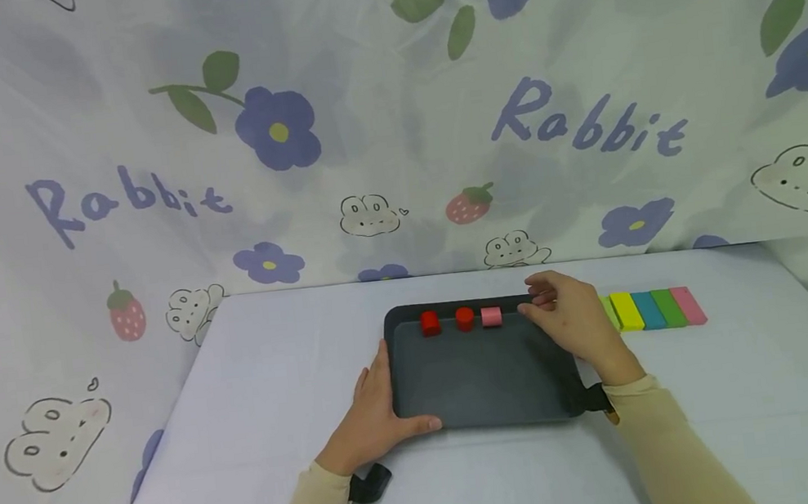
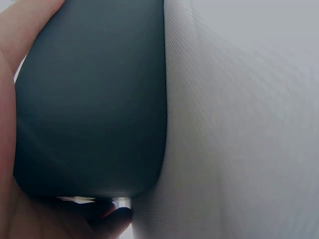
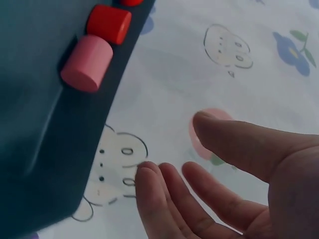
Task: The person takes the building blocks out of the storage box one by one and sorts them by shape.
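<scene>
A dark grey baking tray (image 1: pixel 485 375) lies on the white table. Wrapped around its front left corner, my left hand (image 1: pixel 369 416) holds the tray, thumb along the front edge and fingers along the left side. Inside the tray, by its back wall, a red block (image 1: pixel 430 323), a second red block (image 1: pixel 464 319) and a pink cylinder (image 1: pixel 490 317) sit in a row. Above the tray's back right corner hovers my right hand (image 1: pixel 569 317). Its thumb and fingers are apart with nothing between them, as the right wrist view (image 3: pixel 214 184) shows.
To the right of the tray, partly behind my right hand, several flat coloured pieces stand in a row, among them a yellow piece (image 1: pixel 627 311), a blue piece (image 1: pixel 649 310) and a pink piece (image 1: pixel 688 306). A patterned curtain (image 1: pixel 390 122) hangs behind the table.
</scene>
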Motion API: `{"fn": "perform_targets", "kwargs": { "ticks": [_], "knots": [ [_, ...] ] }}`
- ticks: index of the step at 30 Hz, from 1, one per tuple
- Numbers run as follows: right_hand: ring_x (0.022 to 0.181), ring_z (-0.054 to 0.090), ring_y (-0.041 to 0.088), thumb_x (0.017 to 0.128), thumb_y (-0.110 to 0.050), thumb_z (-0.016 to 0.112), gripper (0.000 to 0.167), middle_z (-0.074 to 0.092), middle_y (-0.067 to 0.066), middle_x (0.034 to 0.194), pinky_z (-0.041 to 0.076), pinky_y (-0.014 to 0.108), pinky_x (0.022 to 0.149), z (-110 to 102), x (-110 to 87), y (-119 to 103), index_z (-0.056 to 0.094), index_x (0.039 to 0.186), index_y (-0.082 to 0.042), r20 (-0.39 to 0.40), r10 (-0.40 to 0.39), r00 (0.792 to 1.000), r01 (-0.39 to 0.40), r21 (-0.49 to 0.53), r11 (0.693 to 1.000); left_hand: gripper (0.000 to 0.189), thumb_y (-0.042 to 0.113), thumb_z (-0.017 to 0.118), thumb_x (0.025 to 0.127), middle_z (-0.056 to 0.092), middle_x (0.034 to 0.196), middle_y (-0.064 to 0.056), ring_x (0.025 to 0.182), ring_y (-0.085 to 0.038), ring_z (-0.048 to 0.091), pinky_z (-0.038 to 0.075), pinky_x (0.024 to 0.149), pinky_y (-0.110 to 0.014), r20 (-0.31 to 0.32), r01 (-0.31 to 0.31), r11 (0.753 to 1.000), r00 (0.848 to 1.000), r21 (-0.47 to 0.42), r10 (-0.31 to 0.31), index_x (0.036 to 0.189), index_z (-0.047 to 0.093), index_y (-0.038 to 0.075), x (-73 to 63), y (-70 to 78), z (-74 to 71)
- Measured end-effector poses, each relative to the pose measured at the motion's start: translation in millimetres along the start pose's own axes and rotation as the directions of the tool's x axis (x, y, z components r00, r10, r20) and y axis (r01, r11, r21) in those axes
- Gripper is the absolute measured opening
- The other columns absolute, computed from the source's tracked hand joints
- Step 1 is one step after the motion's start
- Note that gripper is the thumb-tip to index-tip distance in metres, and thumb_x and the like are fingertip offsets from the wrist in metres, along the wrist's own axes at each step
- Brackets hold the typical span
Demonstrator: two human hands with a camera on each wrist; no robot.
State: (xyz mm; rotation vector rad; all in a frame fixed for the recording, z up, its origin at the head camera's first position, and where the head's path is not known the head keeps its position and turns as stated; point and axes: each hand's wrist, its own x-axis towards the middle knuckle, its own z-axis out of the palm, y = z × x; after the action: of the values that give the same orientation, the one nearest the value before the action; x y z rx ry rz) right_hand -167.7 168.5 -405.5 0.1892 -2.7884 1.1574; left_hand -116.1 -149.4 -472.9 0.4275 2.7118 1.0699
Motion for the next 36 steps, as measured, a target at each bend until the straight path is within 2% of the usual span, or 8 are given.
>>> {"fn": "perform_targets", "kwargs": {
  "ticks": [11, 19, 31, 36],
  "knots": [
    [0.108, 0.065, 0.036, 0.092, -0.011, 0.073, 0.047, 0.063, 0.024, 0.126, 0.055, 0.049, 0.094, 23, 3.6, -3, 0.057, 0.133, 0.005, 0.083, -0.066, 0.994, 0.054, 0.138, 0.989, 0.14, 0.061, 0.083, 0.074, -0.003, 0.168, -0.012, 0.154, -0.028, 0.006, 0.0, 0.123, -0.052, -0.003, -0.004, 1.0, 1.0, 0.008, 0.004, 0.159, -0.011, 0.002, -1.1, 0.7, -1.0],
    [0.104, 0.066, 0.036, 0.09, -0.018, 0.077, 0.05, 0.064, 0.021, 0.125, 0.054, 0.05, 0.092, 32, 7.8, -4, 0.06, 0.133, 0.001, 0.094, -0.098, 0.991, 0.093, 0.058, 0.994, 0.14, 0.063, 0.082, 0.073, -0.002, 0.168, -0.011, 0.154, -0.027, 0.006, 0.0, 0.123, -0.05, -0.001, 0.002, 1.0, 1.0, 0.004, -0.002, 0.159, -0.011, 0.003, -1.3, 0.4, -0.2],
    [0.123, 0.057, 0.037, 0.09, -0.021, 0.076, 0.05, 0.062, 0.021, 0.13, 0.045, 0.054, 0.105, 40, 13.4, 5, 0.061, 0.131, 0.004, 0.151, -0.192, 0.97, 0.199, -0.037, 0.979, 0.139, 0.061, 0.082, 0.074, -0.001, 0.168, -0.011, 0.154, -0.027, 0.007, 0.0, 0.123, -0.049, -0.001, 0.005, 1.0, 1.0, 0.003, -0.005, 0.159, -0.011, 0.004, -1.4, 0.3, 0.0],
    [0.125, 0.055, 0.037, 0.09, -0.02, 0.077, 0.049, 0.061, 0.02, 0.131, 0.043, 0.055, 0.106, 41, 14.5, 8, 0.062, 0.13, 0.004, 0.176, -0.206, 0.963, 0.222, -0.08, 0.972, 0.139, 0.061, 0.083, 0.074, -0.001, 0.168, -0.011, 0.154, -0.027, 0.007, 0.001, 0.123, -0.049, -0.001, 0.007, 1.0, 1.0, 0.001, -0.007, 0.159, -0.011, 0.004, -0.2, 0.5, 0.3]
  ]
}}
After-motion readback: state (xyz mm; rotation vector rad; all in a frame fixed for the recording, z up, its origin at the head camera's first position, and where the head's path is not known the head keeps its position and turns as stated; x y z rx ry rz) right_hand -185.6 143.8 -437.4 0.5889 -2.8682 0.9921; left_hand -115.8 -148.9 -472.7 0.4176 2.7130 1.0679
